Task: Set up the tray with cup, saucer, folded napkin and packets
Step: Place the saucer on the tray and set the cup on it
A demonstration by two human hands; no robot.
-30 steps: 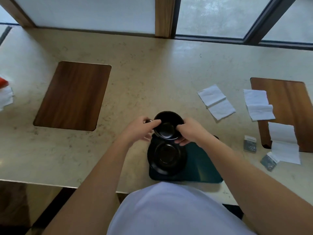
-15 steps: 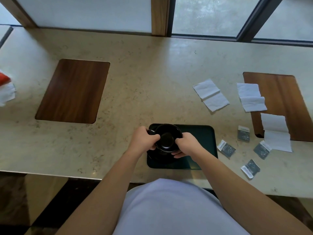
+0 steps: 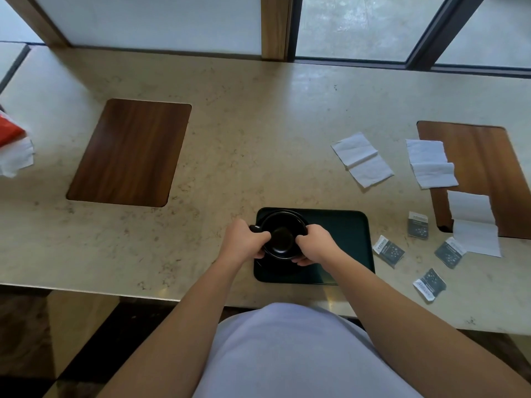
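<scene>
A black cup (image 3: 283,234) stands upright over the left half of the dark green tray (image 3: 344,239), and I hold it on both sides. My left hand (image 3: 242,242) grips the handle side and my right hand (image 3: 314,244) grips the opposite wall. The black saucer (image 3: 287,213) lies under the cup, mostly hidden; only its far rim shows. To the right of the tray lie several dark packets (image 3: 388,250) and three white napkins (image 3: 362,158) on the counter, unfolded flat.
A wooden inlay (image 3: 129,152) sits in the stone counter at the left, another wooden inlay (image 3: 488,173) at the right under two napkins. A red and white bundle (image 3: 13,147) lies at the far left edge. Window frames run behind the counter.
A second ago the cup was held beyond the saucer. It has come back over the saucer and lower onto it. Both hands keep their grip.
</scene>
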